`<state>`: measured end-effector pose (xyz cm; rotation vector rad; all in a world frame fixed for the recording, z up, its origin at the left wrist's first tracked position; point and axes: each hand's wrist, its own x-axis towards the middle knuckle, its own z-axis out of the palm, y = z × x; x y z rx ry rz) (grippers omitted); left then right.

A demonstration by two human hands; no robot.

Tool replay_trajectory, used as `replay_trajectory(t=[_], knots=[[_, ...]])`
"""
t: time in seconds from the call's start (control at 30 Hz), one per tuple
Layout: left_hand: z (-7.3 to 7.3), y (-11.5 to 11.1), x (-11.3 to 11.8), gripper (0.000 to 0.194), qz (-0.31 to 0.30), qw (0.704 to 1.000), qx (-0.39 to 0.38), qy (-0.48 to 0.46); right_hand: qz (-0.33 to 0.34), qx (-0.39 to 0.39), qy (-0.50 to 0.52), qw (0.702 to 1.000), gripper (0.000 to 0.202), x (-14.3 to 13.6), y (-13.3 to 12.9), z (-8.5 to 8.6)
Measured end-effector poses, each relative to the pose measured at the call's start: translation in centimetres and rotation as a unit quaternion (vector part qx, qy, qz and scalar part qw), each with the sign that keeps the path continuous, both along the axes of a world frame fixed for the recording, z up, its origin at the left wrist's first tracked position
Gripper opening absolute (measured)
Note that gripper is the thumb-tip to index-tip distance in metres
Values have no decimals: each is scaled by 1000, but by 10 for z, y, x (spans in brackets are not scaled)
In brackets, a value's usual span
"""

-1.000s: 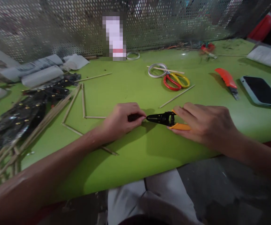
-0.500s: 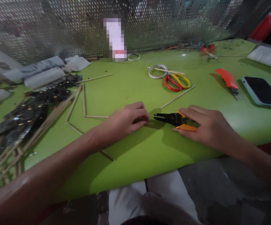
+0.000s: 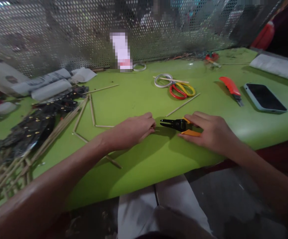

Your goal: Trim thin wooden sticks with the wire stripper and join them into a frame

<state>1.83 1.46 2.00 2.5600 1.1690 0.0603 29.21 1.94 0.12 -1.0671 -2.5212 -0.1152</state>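
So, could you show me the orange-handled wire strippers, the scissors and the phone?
Orange-handled wire strippers (image 3: 176,124): head view, on the black metal body.
Scissors (image 3: 182,90): head view, on the red handle loop.
Phone (image 3: 265,97): head view, on the dark screen.

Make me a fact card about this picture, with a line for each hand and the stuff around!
Left hand: pinching a thin piece, too small to name
Right hand: gripping black pliers with orange handles
Pliers' tip: slightly open, apart from left hand
Table: green
Beyond hands: red-and-yellow-handled scissors, white ring
Right side: orange cutter, phone
Left side: stick bundle
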Motion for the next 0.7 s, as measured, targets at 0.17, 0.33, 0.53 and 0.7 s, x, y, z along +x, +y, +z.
replay_trajectory(t=[0.17, 0.33, 0.53, 0.7], knots=[[-5, -3, -7, 21, 10, 999, -10, -35, 45, 115, -49, 991, 46, 2, -5, 1], [-1, 2, -15, 21, -19, 991, -82, -102, 58, 195, -105, 973, 45, -3, -10, 8], [3, 5, -15, 21, -27, 987, -99, -123, 61, 182, -124, 974, 44, -7, -10, 12], [1, 4, -16, 19, -15, 986, -97, -137, 60, 173, -109, 977, 43, -8, -8, 9]])
